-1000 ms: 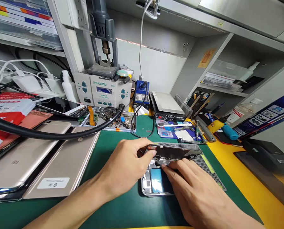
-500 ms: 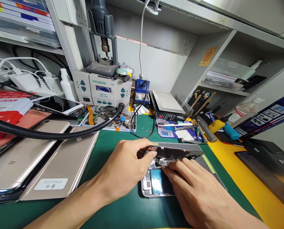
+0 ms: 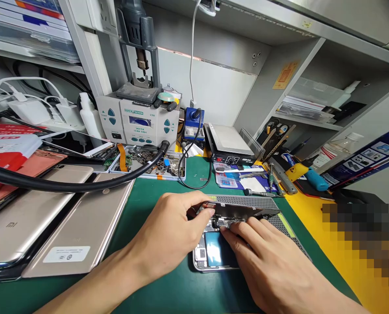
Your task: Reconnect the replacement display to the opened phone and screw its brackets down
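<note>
An opened phone (image 3: 201, 255) lies on the green mat, its battery (image 3: 215, 248) and inner parts exposed. Its dark screen panel (image 3: 235, 210) is tilted up along the far side. My left hand (image 3: 174, 231) pinches the panel's left end between thumb and fingers. My right hand (image 3: 269, 257) is bent over the phone's right half, with the index fingertip pressed down near connectors at the panel's foot. The other right fingers are curled against the panel and cover part of the phone. A grey perforated pad (image 3: 279, 218) with yellow-green labels lies under and behind the phone.
Gold phone backs (image 3: 79, 226) lie at the left, crossed by a thick black hose (image 3: 83, 186). A hot-air station (image 3: 138, 122) stands behind a parts tray (image 3: 177, 170). A flat heating plate device (image 3: 230, 141) and small tools (image 3: 256, 192) are at the back right.
The view has shifted slightly, with the objects at left a little further left. Both hands keep nearly the same pose on the phone. A pixelated patch now covers the right edge.
</note>
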Tool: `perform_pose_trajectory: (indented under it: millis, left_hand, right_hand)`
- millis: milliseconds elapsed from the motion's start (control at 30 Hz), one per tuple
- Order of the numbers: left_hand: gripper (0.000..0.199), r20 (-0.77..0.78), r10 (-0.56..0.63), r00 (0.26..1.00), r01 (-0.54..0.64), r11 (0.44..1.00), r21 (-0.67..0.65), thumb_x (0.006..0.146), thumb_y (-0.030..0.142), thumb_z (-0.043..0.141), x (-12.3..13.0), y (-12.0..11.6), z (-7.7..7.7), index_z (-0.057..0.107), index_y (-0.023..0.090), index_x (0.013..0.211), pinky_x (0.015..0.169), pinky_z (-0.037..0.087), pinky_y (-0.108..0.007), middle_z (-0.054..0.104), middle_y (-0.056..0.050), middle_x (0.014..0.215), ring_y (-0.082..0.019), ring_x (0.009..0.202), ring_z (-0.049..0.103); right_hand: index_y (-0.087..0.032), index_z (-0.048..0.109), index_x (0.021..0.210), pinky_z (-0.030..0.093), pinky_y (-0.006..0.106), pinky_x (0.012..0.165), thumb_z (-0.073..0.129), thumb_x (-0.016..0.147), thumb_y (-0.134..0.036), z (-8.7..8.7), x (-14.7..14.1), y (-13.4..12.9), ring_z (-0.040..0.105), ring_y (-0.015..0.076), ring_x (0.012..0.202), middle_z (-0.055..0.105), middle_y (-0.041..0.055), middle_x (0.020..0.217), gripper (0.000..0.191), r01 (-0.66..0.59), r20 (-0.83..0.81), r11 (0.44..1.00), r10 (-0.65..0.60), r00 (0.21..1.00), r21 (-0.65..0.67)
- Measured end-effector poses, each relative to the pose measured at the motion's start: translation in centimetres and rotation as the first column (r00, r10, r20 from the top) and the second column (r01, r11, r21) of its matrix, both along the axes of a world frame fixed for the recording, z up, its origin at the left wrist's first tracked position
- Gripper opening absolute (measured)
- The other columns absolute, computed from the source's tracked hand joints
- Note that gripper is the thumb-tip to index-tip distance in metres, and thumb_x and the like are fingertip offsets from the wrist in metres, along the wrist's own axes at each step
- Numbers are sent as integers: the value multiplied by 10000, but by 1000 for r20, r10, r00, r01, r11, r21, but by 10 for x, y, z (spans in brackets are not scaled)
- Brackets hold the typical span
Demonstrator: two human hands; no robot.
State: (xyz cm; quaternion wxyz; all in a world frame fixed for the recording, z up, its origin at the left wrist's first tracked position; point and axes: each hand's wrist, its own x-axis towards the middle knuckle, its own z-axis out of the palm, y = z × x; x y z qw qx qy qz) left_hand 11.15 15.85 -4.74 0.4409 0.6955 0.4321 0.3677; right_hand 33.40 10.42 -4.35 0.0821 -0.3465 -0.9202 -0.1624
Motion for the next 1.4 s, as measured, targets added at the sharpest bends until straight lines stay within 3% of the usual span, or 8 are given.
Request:
perform_pose_trajectory:
  millis: [167,333,567,733,1233,1400]
  left_hand:
    - [134,1,-2,1000,2,1000,2,960,284,614,0,-1,0,743,280,925,694,444,-236,750,107,876,-126,821,663]
    - [142,-2,-3,1000,3,1000,-4,965,290,606,1,1,1,733,266,905,715,451,-236,745,99,867,-131,835,664]
    - [142,3,-5,1000,5,1000,4,965,285,603,1,1,0,725,265,896,720,454,-233,751,103,892,-129,845,668]
    - [151,-8,-6,1000,5,1000,-8,967,292,601,0,1,0,725,260,887,720,453,-230,746,98,875,-132,838,662]
    - [185,-1,-4,1000,4,1000,26,969,258,584,1,-1,3,748,203,906,720,491,-228,759,29,893,-169,824,683]
    - [202,-3,1,1000,-1,1000,27,973,271,574,1,-2,4,752,203,904,716,501,-231,756,29,885,-176,819,684]
  right_hand:
    - [-111,695,1211,491,455,849,410,896,6,-4,4,1,625,308,1062,705,137,1218,441,11,10,1000,-11,1000,-11]
    - [-130,684,1197,502,434,858,397,901,-10,3,4,2,625,266,956,706,104,1109,430,7,1,995,-6,1000,-98]
    - [-139,697,1164,512,426,825,407,895,-29,4,4,4,636,273,971,717,100,1101,410,23,-18,998,-25,1000,-66]
    - [-169,674,1249,514,430,896,399,905,-16,6,7,5,636,262,1010,713,81,1167,466,11,17,996,-10,1000,-89]
    - [-132,743,1132,535,415,691,405,855,-20,7,1,8,670,285,953,767,111,1092,451,-28,48,999,26,999,28]
    - [-66,720,1148,561,462,751,440,851,0,2,1,7,638,346,1065,732,186,1128,414,-46,58,999,44,997,22]
